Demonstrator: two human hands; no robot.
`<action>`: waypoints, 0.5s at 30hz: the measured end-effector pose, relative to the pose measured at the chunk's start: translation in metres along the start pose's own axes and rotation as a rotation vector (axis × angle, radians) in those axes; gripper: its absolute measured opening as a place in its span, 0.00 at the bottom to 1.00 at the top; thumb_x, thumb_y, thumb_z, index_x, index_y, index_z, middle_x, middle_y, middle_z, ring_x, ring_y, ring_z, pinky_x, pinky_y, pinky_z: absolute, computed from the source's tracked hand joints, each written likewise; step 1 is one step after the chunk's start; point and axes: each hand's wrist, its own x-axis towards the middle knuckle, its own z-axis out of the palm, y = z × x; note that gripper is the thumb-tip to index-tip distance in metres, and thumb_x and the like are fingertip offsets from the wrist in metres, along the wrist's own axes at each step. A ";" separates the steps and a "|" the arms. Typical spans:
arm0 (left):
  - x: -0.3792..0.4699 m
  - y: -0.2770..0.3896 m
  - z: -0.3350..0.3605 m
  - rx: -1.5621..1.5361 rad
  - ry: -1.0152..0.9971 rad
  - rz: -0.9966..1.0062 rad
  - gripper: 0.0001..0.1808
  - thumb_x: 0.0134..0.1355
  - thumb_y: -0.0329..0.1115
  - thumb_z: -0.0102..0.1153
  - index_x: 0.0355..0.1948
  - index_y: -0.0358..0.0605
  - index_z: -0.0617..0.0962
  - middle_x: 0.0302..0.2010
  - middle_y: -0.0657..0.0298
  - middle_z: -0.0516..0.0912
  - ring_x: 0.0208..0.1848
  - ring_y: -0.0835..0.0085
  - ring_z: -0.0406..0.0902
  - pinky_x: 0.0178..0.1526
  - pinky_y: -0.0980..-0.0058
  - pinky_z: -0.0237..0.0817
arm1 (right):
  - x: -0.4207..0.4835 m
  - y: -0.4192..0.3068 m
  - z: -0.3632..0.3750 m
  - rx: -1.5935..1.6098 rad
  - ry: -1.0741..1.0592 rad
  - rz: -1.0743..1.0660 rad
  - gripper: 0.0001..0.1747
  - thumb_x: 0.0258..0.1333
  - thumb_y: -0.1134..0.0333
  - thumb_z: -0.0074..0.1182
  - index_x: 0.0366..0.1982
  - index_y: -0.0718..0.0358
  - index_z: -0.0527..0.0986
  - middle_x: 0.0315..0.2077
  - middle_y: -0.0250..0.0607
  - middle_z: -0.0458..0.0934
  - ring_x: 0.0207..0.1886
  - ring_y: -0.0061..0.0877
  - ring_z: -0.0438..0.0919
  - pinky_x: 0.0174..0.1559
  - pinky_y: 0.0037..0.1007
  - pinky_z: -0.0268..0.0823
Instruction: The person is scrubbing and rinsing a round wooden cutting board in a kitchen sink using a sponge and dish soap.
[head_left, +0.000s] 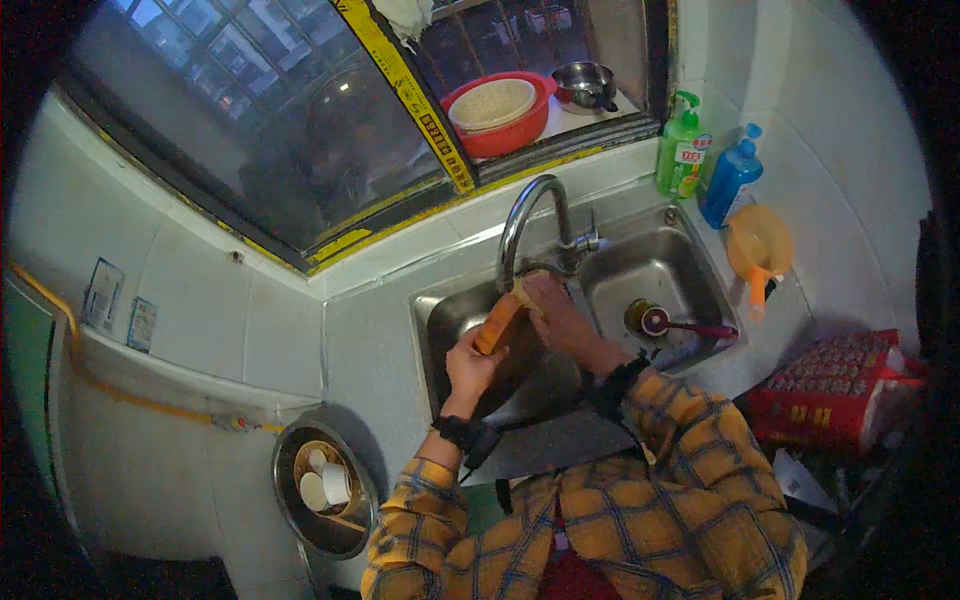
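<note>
Over the larger left basin of a steel double sink (551, 390), my left hand (474, 369) grips the lower end of a long orange object (496, 324), perhaps a carrot or a handle. My right hand (555, 307) is closed around a pale, soft-looking thing (527, 294), possibly a cloth or sponge, at the object's upper end. Both hands are just below the spout of the chrome gooseneck faucet (513, 240). Whether water runs is unclear. My right fingers partly hide the pale thing.
A dark red ladle (697, 328) lies in the right basin. Green (681, 154) and blue (731, 180) pump bottles and an orange dipper (759, 244) stand at the right. A steel bowl (283, 480) holding white cups is at the lower left. A red package (821, 405) sits right of the sink.
</note>
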 end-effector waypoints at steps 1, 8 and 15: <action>-0.001 -0.004 0.001 0.000 -0.002 0.002 0.23 0.39 0.39 0.69 0.39 0.45 0.79 0.32 0.54 0.82 0.37 0.58 0.79 0.39 0.69 0.69 | -0.005 -0.001 0.008 -0.108 0.038 -0.017 0.21 0.57 0.65 0.38 0.52 0.62 0.65 0.53 0.51 0.62 0.58 0.48 0.58 0.61 0.46 0.45; -0.014 -0.013 -0.010 0.026 -0.036 0.015 0.23 0.41 0.39 0.68 0.40 0.46 0.78 0.30 0.53 0.81 0.35 0.56 0.79 0.37 0.69 0.70 | -0.017 -0.070 0.022 -0.282 -0.295 -0.119 0.25 0.51 0.67 0.45 0.53 0.63 0.63 0.54 0.47 0.63 0.61 0.41 0.57 0.61 0.56 0.37; -0.020 0.001 -0.010 0.052 -0.031 0.062 0.24 0.41 0.38 0.69 0.41 0.48 0.77 0.29 0.54 0.81 0.34 0.59 0.80 0.36 0.69 0.70 | 0.008 0.004 -0.013 -0.137 -0.161 0.425 0.18 0.54 0.65 0.41 0.47 0.59 0.70 0.47 0.45 0.70 0.55 0.40 0.64 0.57 0.49 0.47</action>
